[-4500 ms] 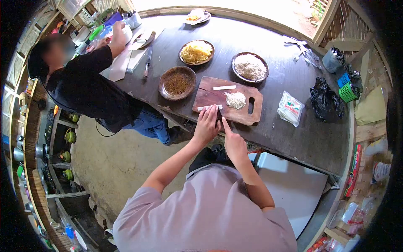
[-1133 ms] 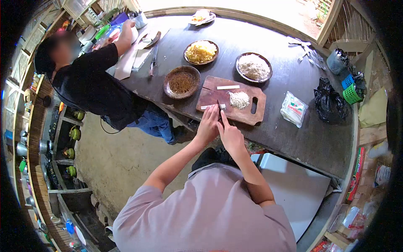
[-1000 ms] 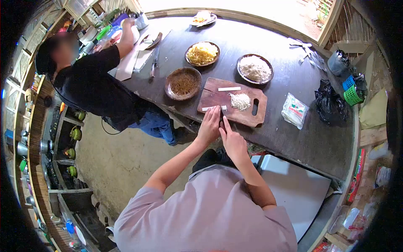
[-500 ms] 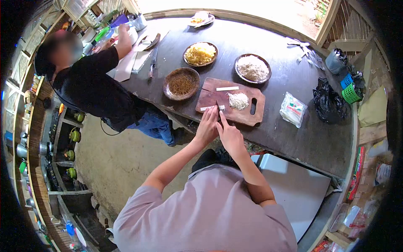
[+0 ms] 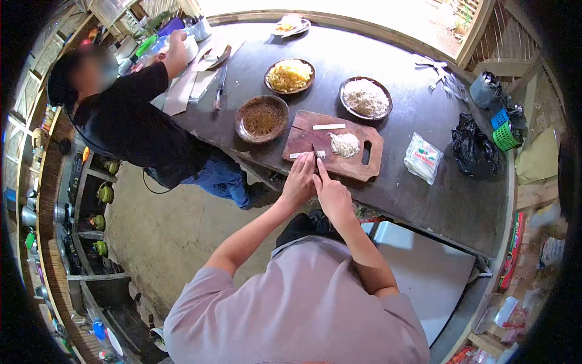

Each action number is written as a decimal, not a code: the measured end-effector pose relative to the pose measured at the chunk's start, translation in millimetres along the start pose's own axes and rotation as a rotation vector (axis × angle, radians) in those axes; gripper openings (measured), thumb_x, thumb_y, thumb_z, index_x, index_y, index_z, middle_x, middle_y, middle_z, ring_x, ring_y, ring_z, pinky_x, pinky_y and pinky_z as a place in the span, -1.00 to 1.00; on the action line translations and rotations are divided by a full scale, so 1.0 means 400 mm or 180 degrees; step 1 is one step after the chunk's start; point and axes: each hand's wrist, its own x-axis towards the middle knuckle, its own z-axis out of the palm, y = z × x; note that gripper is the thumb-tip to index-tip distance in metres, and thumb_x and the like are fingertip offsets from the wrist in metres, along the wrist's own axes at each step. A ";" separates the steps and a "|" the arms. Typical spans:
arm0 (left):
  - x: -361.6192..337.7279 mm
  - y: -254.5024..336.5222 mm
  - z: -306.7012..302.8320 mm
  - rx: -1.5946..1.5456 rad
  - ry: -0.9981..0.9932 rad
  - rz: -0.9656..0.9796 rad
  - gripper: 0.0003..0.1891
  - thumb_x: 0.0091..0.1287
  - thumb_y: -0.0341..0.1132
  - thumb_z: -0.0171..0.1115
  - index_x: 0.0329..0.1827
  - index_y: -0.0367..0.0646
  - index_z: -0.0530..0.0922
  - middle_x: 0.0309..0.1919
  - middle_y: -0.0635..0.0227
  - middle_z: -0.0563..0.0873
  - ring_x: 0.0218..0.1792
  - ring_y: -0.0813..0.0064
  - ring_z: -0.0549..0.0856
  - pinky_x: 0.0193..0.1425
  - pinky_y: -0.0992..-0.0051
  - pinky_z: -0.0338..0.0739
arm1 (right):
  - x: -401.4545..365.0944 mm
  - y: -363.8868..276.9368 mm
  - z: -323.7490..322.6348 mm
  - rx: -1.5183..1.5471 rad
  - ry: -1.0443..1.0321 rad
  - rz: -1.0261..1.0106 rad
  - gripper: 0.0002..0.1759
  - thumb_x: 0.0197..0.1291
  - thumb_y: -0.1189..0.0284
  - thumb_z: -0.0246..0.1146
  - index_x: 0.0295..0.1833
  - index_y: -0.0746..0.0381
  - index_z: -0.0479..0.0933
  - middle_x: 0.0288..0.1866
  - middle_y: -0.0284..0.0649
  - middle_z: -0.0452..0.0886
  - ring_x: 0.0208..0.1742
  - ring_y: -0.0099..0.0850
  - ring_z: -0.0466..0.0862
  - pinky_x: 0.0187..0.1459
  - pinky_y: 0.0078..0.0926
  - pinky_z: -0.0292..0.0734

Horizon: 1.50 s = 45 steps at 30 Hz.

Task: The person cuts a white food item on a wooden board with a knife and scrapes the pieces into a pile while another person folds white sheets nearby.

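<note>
On a wooden cutting board [image 5: 357, 168] lie a white strip [image 5: 328, 127] and a small heap of finely cut white pieces [image 5: 345, 144]. My left hand [image 5: 299, 182] presses a second white strip [image 5: 297, 155] near the board's front left edge, its fingers together. Close against it, my right hand [image 5: 333, 197] is closed on a knife whose dark blade shows only in part, with the index finger stretched forward. Small cut bits [image 5: 321, 154] lie by that fingertip. The knife's handle is hidden under the hand.
Behind the board stand a bowl of brown crumbs [image 5: 262, 119], a bowl of yellow pieces [image 5: 290, 77] and a bowl of pale flour-like stuff [image 5: 366, 98]. A plastic packet [image 5: 423, 159] and black bag [image 5: 475, 145] lie right. Another person [image 5: 133, 121] stands left, near a knife [image 5: 220, 88].
The other person's raised hand and arm have shifted slightly. My two hands stay almost in place at the strip.
</note>
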 end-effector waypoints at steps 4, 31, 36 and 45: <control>0.009 -0.003 -0.029 -0.0529 0.0029 -0.0189 -0.29 0.29 -0.22 0.31 0.44 -0.55 0.42 0.46 -0.13 0.44 0.51 -0.08 0.42 0.67 0.08 0.31 | -0.033 0.027 0.021 -0.0251 -0.0050 -0.0073 -0.35 0.67 0.13 -0.01 0.77 -0.20 0.08 -0.33 0.15 0.77 -0.29 0.15 0.82 -0.24 0.16 0.75; 0.003 0.003 -0.031 -0.0222 0.0130 -0.0011 -0.32 0.26 -0.24 0.33 0.35 -0.61 0.47 0.39 -0.19 0.51 0.47 -0.08 0.45 0.63 0.15 0.37 | 0.020 0.015 0.017 -0.0123 -0.0119 -0.0191 -0.20 0.49 0.49 0.03 0.78 -0.14 0.07 -0.20 0.26 0.77 -0.18 0.22 0.81 -0.09 0.21 0.74; 0.007 0.006 -0.019 -0.0520 0.0286 -0.0245 -0.28 0.25 -0.25 0.34 0.42 -0.56 0.44 0.40 -0.15 0.49 0.47 -0.14 0.47 0.63 0.11 0.36 | -0.028 0.020 -0.005 -0.0222 -0.0276 -0.0089 -0.17 0.48 0.50 0.03 0.79 -0.19 0.03 -0.19 0.26 0.77 -0.18 0.19 0.82 -0.11 0.23 0.72; -0.002 0.012 -0.014 -0.0131 0.0259 -0.0285 -0.25 0.26 -0.19 0.36 0.48 -0.44 0.43 0.42 -0.06 0.49 0.45 -0.05 0.48 0.60 0.07 0.36 | -0.042 0.028 -0.013 -0.0104 -0.0342 -0.0018 -0.11 0.42 0.53 0.08 0.79 -0.20 0.02 -0.20 0.18 0.79 -0.17 0.17 0.83 -0.10 0.17 0.76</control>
